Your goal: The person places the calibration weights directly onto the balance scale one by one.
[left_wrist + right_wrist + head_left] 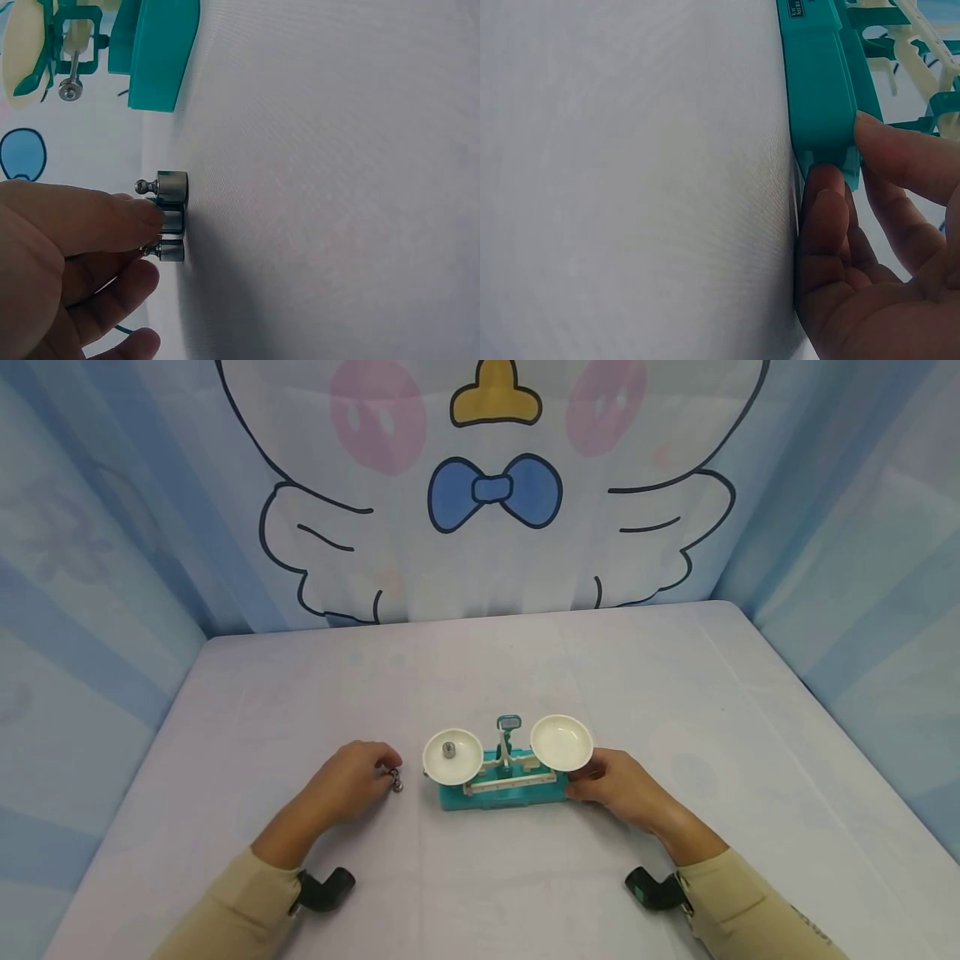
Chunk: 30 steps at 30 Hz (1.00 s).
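Note:
A pan balance with a teal base (pixel 504 797) and two white pans stands on the table. One small metal weight (pixel 448 749) sits in its left pan (pixel 459 772); the right pan (pixel 561 743) is tilted and slightly higher. My right hand (pixel 622 787) grips the right end of the base, thumb (pixel 907 154) on top and fingertips at its end. To the balance's left, my left hand (pixel 352 781) pinches a knobbed metal weight (pixel 172 220), partly hidden by the thumb. Close on either side of it stand a larger weight (pixel 172 186) and a smaller one (pixel 172 250).
A pale cloth covers the table (pixel 480 672). Behind it hangs a curtain (pixel 495 568) with a cartoon print, and blue-and-white curtains close in both sides. Black wrist cameras (pixel 326 889) jut from both sleeves.

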### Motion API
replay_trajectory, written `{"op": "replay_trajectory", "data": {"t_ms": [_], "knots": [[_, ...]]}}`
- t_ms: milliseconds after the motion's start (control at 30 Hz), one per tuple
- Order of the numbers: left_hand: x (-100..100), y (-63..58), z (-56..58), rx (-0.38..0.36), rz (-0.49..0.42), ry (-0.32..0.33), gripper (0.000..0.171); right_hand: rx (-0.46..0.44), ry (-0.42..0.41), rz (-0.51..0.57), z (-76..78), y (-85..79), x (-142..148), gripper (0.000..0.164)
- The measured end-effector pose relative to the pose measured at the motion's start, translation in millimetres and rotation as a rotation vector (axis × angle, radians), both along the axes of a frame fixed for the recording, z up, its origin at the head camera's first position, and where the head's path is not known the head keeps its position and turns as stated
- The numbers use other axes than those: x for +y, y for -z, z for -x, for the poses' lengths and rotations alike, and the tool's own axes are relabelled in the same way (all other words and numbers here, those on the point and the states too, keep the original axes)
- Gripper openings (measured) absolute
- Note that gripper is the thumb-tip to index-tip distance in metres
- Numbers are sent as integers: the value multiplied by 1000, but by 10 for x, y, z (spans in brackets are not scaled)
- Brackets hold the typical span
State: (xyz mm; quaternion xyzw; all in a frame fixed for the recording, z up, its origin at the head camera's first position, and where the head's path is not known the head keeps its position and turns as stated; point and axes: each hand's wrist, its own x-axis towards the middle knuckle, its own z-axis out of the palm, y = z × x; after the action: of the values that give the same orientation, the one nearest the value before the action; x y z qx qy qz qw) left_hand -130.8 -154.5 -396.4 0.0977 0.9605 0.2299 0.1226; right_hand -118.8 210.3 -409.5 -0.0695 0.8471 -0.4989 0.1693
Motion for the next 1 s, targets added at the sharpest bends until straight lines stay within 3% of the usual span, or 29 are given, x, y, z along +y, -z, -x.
{"op": "replay_trajectory", "data": {"t_ms": [267, 400, 567, 767, 1000], "knots": [[0, 33, 14, 10, 30, 11, 16, -7, 3, 6, -8, 7, -6, 41], [-8, -7, 9, 32, 28, 11, 16, -7, 3, 6, -8, 7, -6, 40], [5, -188, -17, 76, 3, 14, 20, -6, 8, 0, -9, 3, -7, 39], [71, -447, -53, 183, -27, 54, 22, -9, 10, -6, -7, -5, -8, 41], [236, -611, -63, 264, -66, 127, 23, -17, 10, -9, -7, -18, -17, 41]]}}
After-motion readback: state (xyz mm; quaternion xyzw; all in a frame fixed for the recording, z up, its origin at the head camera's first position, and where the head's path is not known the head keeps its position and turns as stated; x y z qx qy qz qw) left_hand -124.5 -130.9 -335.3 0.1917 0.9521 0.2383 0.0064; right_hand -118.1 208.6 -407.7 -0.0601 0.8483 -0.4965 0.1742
